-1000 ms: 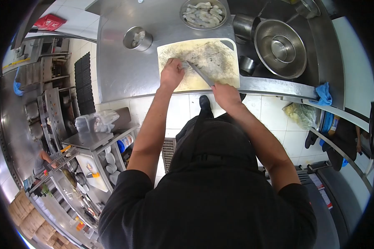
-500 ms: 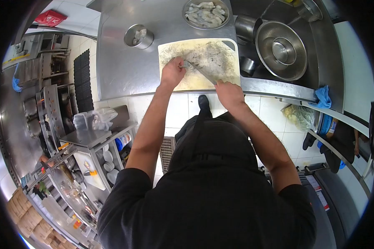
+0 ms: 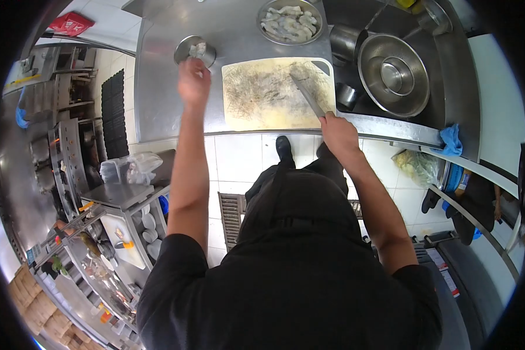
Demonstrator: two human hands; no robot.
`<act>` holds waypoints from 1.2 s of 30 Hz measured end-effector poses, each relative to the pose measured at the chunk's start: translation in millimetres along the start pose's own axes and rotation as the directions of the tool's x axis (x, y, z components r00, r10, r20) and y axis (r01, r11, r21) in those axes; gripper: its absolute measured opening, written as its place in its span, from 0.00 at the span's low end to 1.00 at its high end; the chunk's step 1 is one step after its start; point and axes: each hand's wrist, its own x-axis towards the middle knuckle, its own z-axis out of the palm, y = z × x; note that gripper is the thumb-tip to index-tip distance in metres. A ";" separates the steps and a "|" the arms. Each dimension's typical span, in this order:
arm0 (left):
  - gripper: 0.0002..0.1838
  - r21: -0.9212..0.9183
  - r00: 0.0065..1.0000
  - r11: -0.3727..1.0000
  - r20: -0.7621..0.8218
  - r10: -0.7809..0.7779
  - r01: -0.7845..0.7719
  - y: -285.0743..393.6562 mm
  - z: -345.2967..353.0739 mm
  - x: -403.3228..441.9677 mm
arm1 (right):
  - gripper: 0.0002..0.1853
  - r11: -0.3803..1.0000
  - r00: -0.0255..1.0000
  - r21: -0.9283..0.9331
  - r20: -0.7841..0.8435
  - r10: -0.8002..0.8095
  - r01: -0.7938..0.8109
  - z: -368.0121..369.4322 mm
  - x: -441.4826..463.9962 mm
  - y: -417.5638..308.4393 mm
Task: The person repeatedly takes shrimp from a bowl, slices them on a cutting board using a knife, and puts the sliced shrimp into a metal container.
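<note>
My left hand (image 3: 193,81) is at the near edge of a small steel pot (image 3: 210,56) that holds pale pieces (image 3: 198,49). Its fingers look curled, but whether anything is between them is too small to tell. My right hand (image 3: 339,133) grips a knife (image 3: 308,96) by the handle, its blade slanting up and left over the worn, stained cutting board (image 3: 245,119). Behind the board stands a steel bowl (image 3: 262,34) of several pale, shrimp-like pieces (image 3: 290,24).
Right of the board, a sunken area holds a large steel basin (image 3: 414,102) with a smaller bowl (image 3: 397,78) inside, and pots. A blue cloth (image 3: 451,140) hangs at the counter's right edge. Another person's arm (image 3: 497,202) shows at far right.
My left hand has moved from the board up and left to the small pot. The knife in my right hand has shifted right, its tip now farther from my left hand.
</note>
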 end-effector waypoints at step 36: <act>0.22 -0.106 0.959 0.970 0.204 -0.194 0.219 147.5 180.5 95.3 | 0.18 0.960 0.984 0.278 0.151 -0.092 0.047 -22.7 -29.4 99.9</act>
